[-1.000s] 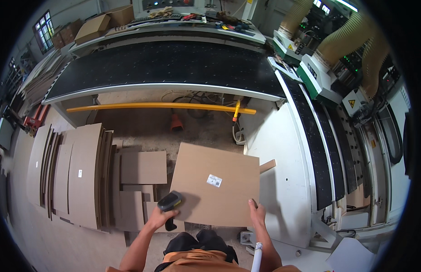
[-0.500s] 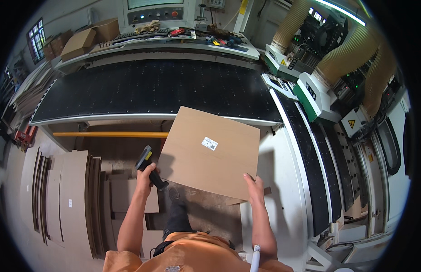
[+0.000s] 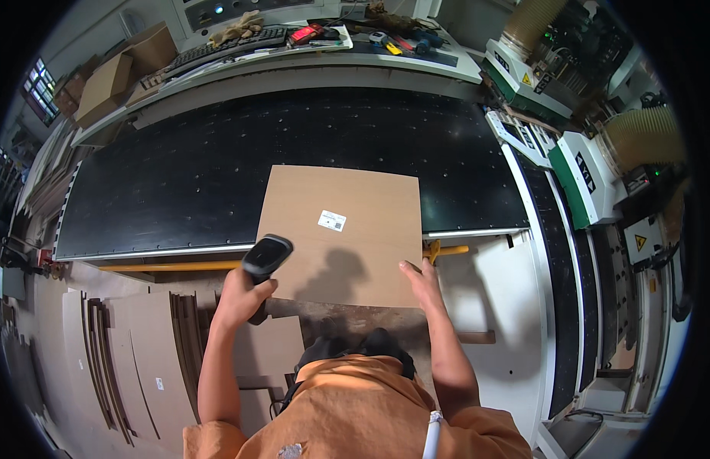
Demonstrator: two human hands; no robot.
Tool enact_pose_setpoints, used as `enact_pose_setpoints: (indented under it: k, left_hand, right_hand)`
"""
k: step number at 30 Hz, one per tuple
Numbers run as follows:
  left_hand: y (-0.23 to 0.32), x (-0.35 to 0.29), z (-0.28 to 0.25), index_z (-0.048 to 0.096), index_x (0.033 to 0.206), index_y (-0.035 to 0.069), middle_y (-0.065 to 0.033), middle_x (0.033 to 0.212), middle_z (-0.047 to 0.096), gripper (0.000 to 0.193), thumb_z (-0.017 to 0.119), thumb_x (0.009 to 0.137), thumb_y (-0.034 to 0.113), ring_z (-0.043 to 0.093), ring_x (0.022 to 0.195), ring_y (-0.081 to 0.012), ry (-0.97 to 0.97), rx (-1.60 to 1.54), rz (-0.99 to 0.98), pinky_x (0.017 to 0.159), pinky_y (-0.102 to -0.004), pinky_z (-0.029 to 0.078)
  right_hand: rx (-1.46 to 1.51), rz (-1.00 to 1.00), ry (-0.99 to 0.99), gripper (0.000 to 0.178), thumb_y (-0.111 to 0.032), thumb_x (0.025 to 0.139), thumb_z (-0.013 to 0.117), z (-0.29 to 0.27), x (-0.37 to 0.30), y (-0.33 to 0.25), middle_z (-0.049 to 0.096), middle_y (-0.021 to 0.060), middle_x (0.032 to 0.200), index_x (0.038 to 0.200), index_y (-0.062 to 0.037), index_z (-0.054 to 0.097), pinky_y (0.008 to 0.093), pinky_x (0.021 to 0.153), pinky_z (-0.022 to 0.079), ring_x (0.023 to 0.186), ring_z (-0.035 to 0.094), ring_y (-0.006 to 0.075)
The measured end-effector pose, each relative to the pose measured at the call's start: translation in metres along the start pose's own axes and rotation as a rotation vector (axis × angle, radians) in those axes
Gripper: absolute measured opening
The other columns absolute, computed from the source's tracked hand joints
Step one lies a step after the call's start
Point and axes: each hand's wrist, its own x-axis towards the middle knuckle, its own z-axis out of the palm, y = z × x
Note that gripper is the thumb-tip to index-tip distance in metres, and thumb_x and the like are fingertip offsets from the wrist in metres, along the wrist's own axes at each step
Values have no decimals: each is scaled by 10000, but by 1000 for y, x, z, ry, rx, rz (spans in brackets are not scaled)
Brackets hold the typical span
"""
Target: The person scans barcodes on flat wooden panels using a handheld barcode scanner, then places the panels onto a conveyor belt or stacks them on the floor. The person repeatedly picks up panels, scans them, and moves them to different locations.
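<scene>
A flat tan board lies partly over the front edge of the black machine bed, its near part jutting out toward me. On its upper face sits a white printed label. My right hand grips the board's near right corner, thumb on top; the fingers beneath are hidden. My left hand is closed round the handle of a black handheld barcode scanner. The scanner's head is raised beside the board's left edge, and a shadow falls across the board's near half.
Tan boards stand stacked on the floor at left. A yellow bar runs under the bed's front edge. Behind the bed, a shelf carries a keyboard, gloves and tools. Machine heads with a ribbed hose stand at right.
The board has turned straighter and now rests farther over the bed. My left hand has raised the scanner and turned its head toward the board. The view has shifted closer to the bed.
</scene>
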Motion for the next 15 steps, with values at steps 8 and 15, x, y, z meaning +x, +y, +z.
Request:
enact_pose_setpoints:
  k: [8,15]
  left_hand:
    - [38,60,-9,624,820,-34,-63,668,606,215,698,765,161,609,598,-144,-218,-45,-63,584,-298,491]
    - [53,72,-7,622,836,-32,-57,676,599,207,695,760,147,607,590,-137,-182,-48,-87,575,-300,495]
  right_hand:
    - [-182,-8,-12,601,-410,818,746,24,34,-11,668,251,1120,1146,67,585,410,880,508,1028,659,358]
    - [-143,29,-58,542,-304,840,754,26,35,-22,663,194,1170,1219,45,585,371,932,481,1080,628,268]
